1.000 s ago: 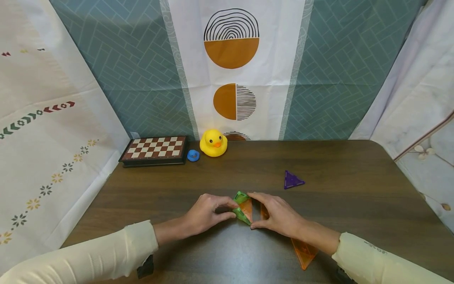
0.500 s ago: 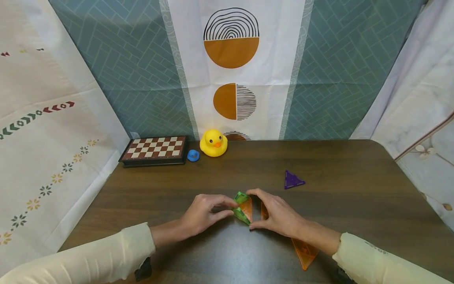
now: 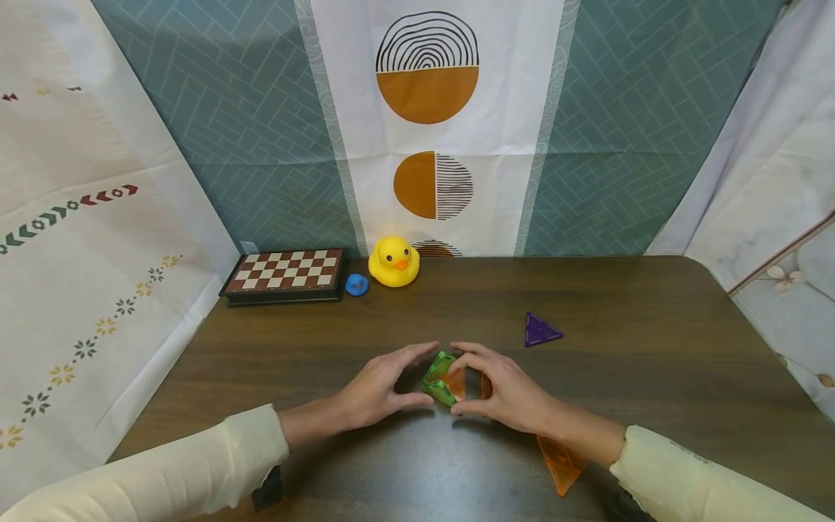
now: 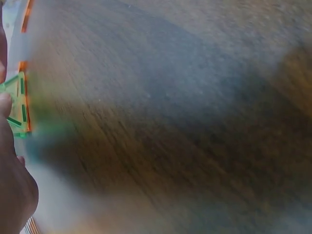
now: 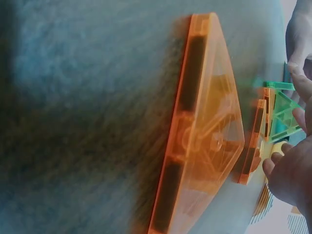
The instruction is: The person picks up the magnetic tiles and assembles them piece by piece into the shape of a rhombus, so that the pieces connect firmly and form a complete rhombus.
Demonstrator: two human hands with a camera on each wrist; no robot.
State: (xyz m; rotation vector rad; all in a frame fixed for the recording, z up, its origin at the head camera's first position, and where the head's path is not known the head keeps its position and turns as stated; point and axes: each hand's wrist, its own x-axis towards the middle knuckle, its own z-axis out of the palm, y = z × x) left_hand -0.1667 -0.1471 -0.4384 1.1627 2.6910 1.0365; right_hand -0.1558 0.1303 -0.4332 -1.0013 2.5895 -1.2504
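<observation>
Two green triangular magnetic tiles [image 3: 438, 391] stand tilted on edge, joined to an orange magnetic tile [image 3: 459, 382] low between them. My right hand [image 3: 501, 384] pinches the green pair from the right, index finger at the far one and thumb at the near one. To their left, my left hand [image 3: 377, 388] has its fingers and thumb spread, with the thumb tip close by the near green tile. In the left wrist view the green tile [image 4: 23, 105] shows upright at the left edge. Part of a second orange tile [image 3: 486, 386] shows beneath my right palm.
Another orange triangular tile [image 3: 561, 467] lies by my right forearm, partly covered by it. A purple triangular tile [image 3: 541, 330] lies farther back. Along the back edge are a checkered board box [image 3: 287, 274], a small blue duck [image 3: 356, 285] and a yellow rubber duck [image 3: 394, 262].
My left fingers have let go of the green tiles and spread apart. My right finger and thumb have closed inward on them, and the green tiles have shifted slightly left.
</observation>
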